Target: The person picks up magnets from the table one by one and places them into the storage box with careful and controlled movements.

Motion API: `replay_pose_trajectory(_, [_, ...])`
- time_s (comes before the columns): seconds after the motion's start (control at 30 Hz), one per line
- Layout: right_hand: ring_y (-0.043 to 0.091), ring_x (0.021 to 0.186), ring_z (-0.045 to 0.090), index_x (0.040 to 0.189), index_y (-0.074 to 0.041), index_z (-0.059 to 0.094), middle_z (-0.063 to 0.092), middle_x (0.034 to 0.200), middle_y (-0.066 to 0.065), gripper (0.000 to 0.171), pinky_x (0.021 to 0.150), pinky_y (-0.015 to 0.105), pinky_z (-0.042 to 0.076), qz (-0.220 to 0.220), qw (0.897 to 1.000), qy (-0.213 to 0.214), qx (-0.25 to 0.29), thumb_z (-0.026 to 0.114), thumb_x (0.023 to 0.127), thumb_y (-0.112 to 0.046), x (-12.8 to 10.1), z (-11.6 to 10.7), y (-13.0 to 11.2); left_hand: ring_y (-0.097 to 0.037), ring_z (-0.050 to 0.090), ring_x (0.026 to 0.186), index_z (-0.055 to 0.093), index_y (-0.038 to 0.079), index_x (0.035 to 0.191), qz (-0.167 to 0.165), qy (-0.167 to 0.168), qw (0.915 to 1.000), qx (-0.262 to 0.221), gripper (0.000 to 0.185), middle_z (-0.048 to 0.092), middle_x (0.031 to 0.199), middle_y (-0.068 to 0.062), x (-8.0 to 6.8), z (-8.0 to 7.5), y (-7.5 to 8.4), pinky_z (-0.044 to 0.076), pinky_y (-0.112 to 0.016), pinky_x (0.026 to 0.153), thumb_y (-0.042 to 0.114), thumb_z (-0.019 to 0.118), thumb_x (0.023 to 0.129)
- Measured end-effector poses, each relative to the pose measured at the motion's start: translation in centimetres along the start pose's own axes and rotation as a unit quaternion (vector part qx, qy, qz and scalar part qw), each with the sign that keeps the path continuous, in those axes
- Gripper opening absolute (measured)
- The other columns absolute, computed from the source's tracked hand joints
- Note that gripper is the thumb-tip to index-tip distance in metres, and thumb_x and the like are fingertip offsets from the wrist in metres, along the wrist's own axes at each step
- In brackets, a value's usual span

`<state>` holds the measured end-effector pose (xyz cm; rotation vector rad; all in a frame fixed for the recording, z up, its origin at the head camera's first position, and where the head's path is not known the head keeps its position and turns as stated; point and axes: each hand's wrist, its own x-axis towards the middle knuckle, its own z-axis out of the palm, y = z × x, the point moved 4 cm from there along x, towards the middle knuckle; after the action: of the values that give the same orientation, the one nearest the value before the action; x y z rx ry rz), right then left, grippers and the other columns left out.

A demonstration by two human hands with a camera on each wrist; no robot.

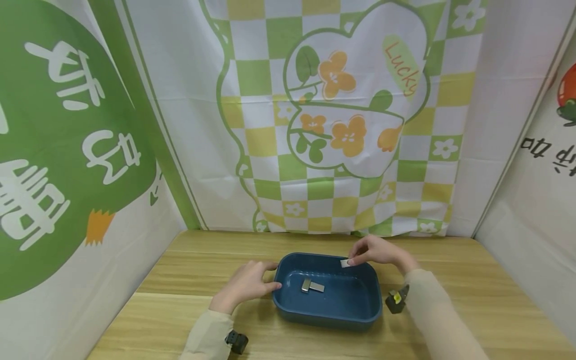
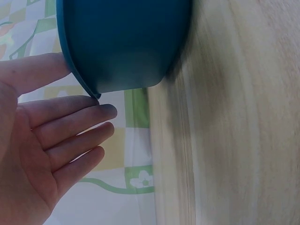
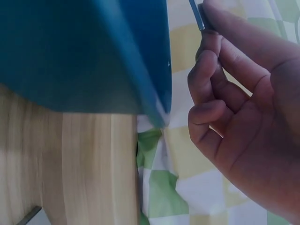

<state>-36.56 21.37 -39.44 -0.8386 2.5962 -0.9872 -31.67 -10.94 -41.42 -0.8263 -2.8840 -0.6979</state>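
The right hand [image 1: 378, 252] hovers above the far rim of the blue basin [image 1: 288, 310], its thumb and forefinger pinched on a small flat metal piece [image 1: 345, 263]; the right wrist view shows the remaining fingers [image 3: 206, 84] curled loosely beneath the pinch. The left hand [image 1: 249, 285] rests against the basin's left wall, fingers straight and relaxed, thumb over the rim, gripping nothing; the left wrist view shows its fingertips [image 2: 101, 112] just under the rim's edge. Two similar metal pieces [image 1: 312, 286] lie touching on the basin floor, left of centre. The basin sits on the wooden tabletop [image 1: 450, 280], near the middle, in front of a checked floral cloth [image 1: 342, 100] hung on the far side. By judgement, the step in hand is carrying a piece over the basin; the next move calls for lowering it clear of the rim before the pinch opens.
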Motion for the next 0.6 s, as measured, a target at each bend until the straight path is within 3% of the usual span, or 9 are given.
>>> replay_pose_trajectory(0.4, [0.011, 0.076, 0.062, 0.089, -0.014, 0.073, 0.07, 0.084, -0.003, 0.015, 0.069, 0.026, 0.053, -0.005, 1.0, -0.021, -0.002, 0.071, 0.084, -0.028, 1.1, 0.5, -0.8, -0.033, 0.063, 0.109, 0.063, 0.004, 0.122, 0.003, 0.0, 1.0, 0.002, 0.052, 0.066, 0.121, -0.012, 0.0, 0.1, -0.2, 0.052, -0.049, 0.089, 0.036, 0.072, 0.082])
replay_pose_trajectory(0.6, [0.008, 0.071, 0.059, 0.089, -0.008, 0.074, 0.069, 0.08, 0.0, 0.014, 0.068, 0.033, 0.054, -0.011, 0.999, -0.034, 0.009, 0.071, 0.085, -0.022, 1.2, 0.8, -0.9, -0.033, 0.062, 0.11, 0.062, 0.005, 0.123, -0.004, -0.004, 1.0, -0.003, 0.052, 0.065, 0.122, -0.012, 0.0, 0.0, -0.1, 0.051, -0.05, 0.091, 0.036, 0.072, 0.082])
